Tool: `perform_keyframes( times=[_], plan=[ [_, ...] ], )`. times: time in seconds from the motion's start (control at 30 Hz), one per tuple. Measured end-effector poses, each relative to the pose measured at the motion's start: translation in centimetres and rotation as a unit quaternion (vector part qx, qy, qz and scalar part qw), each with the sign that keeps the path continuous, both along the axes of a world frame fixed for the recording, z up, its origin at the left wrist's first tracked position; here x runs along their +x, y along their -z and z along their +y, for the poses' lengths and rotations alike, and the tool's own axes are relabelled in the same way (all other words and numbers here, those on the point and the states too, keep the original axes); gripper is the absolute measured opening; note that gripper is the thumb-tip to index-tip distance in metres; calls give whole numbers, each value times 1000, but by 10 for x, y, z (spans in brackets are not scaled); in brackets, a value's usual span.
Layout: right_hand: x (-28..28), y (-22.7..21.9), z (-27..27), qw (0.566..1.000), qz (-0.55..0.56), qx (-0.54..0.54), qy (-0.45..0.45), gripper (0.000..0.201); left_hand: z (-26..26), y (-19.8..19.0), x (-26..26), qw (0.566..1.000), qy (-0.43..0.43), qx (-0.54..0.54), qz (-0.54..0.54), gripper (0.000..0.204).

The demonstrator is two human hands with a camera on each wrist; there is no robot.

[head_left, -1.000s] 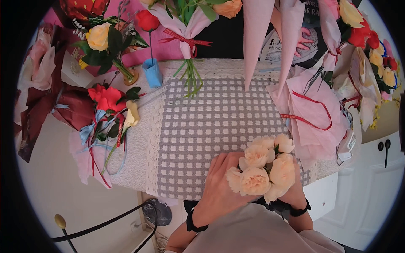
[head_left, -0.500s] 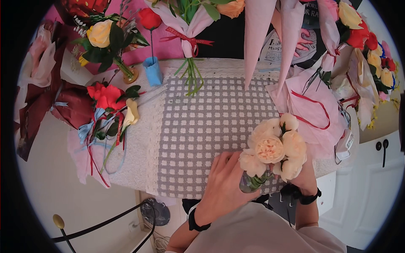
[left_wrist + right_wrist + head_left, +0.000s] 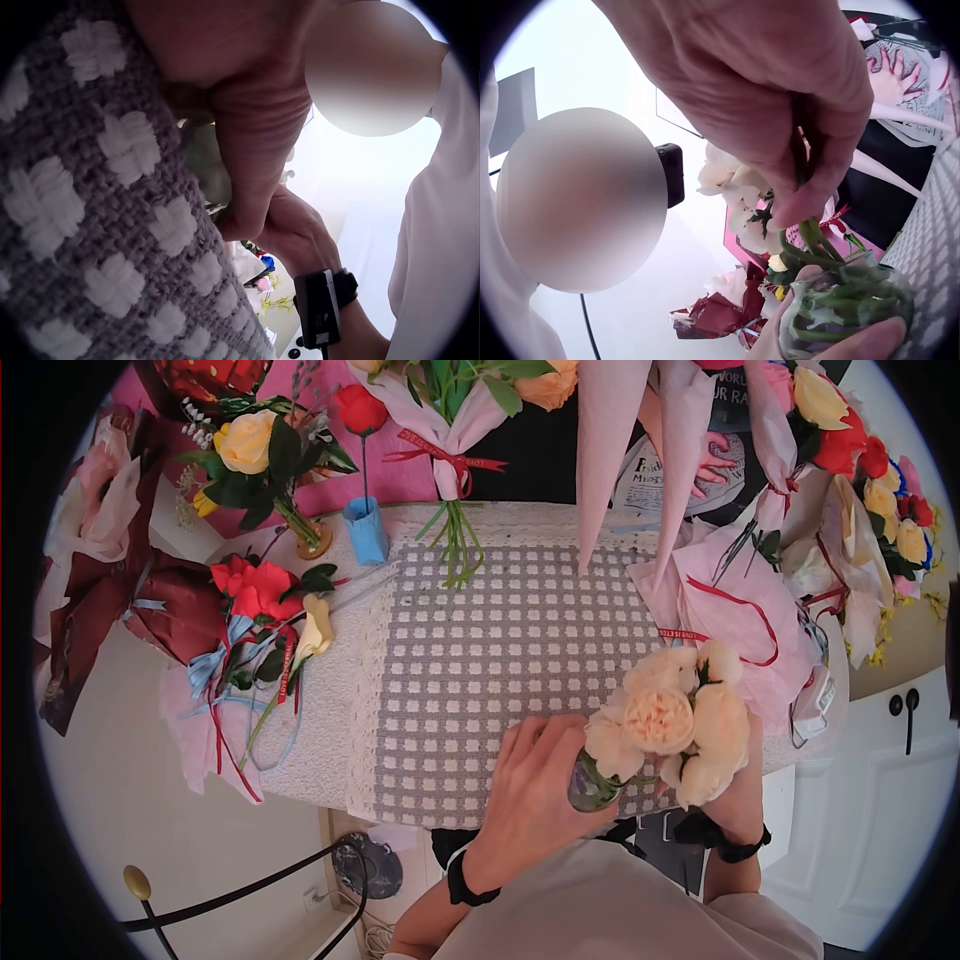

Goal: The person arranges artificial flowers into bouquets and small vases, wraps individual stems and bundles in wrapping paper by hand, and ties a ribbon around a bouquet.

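Note:
A bunch of peach, many-petalled flowers (image 3: 662, 720) leans over the front right part of the checked cloth (image 3: 450, 680). Its green stems (image 3: 810, 238) run down into a small clear glass vase (image 3: 846, 304), and more green shows through the glass. My left hand (image 3: 535, 785) grips the vase around its side, near the cloth's front edge. In the right wrist view, my right hand (image 3: 757, 82) pinches the stems between thumb and fingers just above the vase's mouth. From the head view the blossoms cover most of this right hand.
Pink wrapping paper (image 3: 745, 615) with a red ribbon lies right of the cloth. On the left are a red flower (image 3: 258, 588) and a pale calla lily (image 3: 315, 625). At the back stand a blue holder (image 3: 365, 532) with a red rose and a wrapped bouquet (image 3: 450, 445). Pink paper cones (image 3: 605, 460) hang in front.
The flowers and my right hand have shifted rightward and a little away from me. The glass vase in my left hand has come into sight; the left hand stays nearly in place.

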State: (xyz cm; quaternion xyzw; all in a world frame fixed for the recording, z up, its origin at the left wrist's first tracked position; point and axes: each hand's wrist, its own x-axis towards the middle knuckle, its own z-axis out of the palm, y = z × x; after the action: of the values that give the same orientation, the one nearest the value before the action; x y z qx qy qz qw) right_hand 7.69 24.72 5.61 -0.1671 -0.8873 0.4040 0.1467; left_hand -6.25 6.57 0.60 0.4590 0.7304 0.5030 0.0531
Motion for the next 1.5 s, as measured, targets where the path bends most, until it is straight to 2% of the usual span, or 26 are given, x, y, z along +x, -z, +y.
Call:
perform_keyframes(
  times=[0.07, 0.1, 0.17, 0.2, 0.27, 0.4, 0.47, 0.5, 0.53, 0.63, 0.7, 0.8, 0.93, 0.97, 1.0, 1.03, 1.07, 1.1, 1.13, 1.2, 1.23, 1.3, 1.33, 1.4, 1.47, 1.5],
  plan=[
    [-1, -1, -2, 990, -11, -101, 103, 58, 1, 0, 2, 1000, -2, 0, 11, 63],
    [-2, -3, -2, 990, -9, -99, 101, 58, 3, 4, 4, 999, -15, 9, 28, 63],
    [-5, -7, 0, 997, -7, 76, -7, 67, 5, 4, 8, 998, -27, 18, 46, 63],
    [-9, -13, -1, 997, -7, 77, -7, 67, 6, 3, 10, 998, -42, 12, 50, 63],
    [-17, -29, -7, 982, 44, 147, -114, 69, 5, 2, 13, 997, -58, 6, 55, 63],
    [-1, -37, -3, 988, 21, 111, -104, 69, 8, 3, 12, 997, -57, 4, 47, 61],
    [8, -34, -1, 997, 9, 75, 3, 67, 9, 0, 11, 997, -57, 7, 42, 61],
    [8, -29, -10, 991, 70, 78, 84, 61, 9, -2, 10, 998, -57, 0, 25, 60],
    [10, -25, -9, 991, 73, 81, 83, 61, 9, -4, 10, 998, -56, -9, 7, 59],
    [8, -27, -8, 989, 83, -20, 124, 56, 11, -6, 10, 997, -70, 4, 37, 55],
    [-6, -42, -12, 985, -15, -102, 140, 62, 11, -8, 10, 997, -72, -7, 37, 56],
    [2, -32, -6, 987, 71, -27, 140, 64, 7, -18, 9, 993, -99, -37, 59, 58],
    [2, -28, 9, 975, 149, -40, 162, 63, -2, -35, 7, 983, -128, -104, 87, 62],
    [-3, -32, 17, 969, 161, 139, 126, 59, -3, -39, 6, 982, -132, -99, 87, 62],
    [-7, -36, 21, 931, 169, 313, 87, 55, -5, -42, 7, 979, -135, -119, 100, 62],
    [-12, -37, 21, 929, 172, 317, 84, 55, -7, -44, 7, 974, -137, -139, 113, 62],
    [-17, -37, 18, 958, 194, 168, 127, 54, -10, -45, 6, 974, -142, -135, 113, 62],
    [-22, -38, 16, 964, 209, 14, 166, 52, -13, -46, 4, 971, -147, -145, 122, 61],
    [-27, -41, 16, 964, 210, 17, 161, 52, -17, -47, 1, 967, -152, -156, 132, 60],
    [-36, -47, 17, 969, 182, -96, 139, 44, -24, -49, -5, 967, -156, -160, 122, 60],
    [-38, -42, 22, 969, 181, -95, 138, 44, -29, -48, -8, 967, -152, -168, 115, 59],
    [-43, -22, 34, 930, 292, 4, 221, 35, -38, -36, -21, 971, -154, -155, 98, 61],
    [-47, -19, 34, 930, 292, 6, 223, 35, -43, -31, -28, 974, -156, -142, 83, 62],
    [-56, -14, 31, 921, 311, -59, 225, 31, -54, -27, -38, 984, -142, -99, 52, 65],
    [-62, -13, 27, 938, 280, -15, 205, 31, -60, -23, -43, 990, -129, -60, 15, 67],
    [-61, -13, 22, 952, 232, -108, 167, 32, -61, -20, -46, 988, -150, -25, -16, 67]
  ],
)
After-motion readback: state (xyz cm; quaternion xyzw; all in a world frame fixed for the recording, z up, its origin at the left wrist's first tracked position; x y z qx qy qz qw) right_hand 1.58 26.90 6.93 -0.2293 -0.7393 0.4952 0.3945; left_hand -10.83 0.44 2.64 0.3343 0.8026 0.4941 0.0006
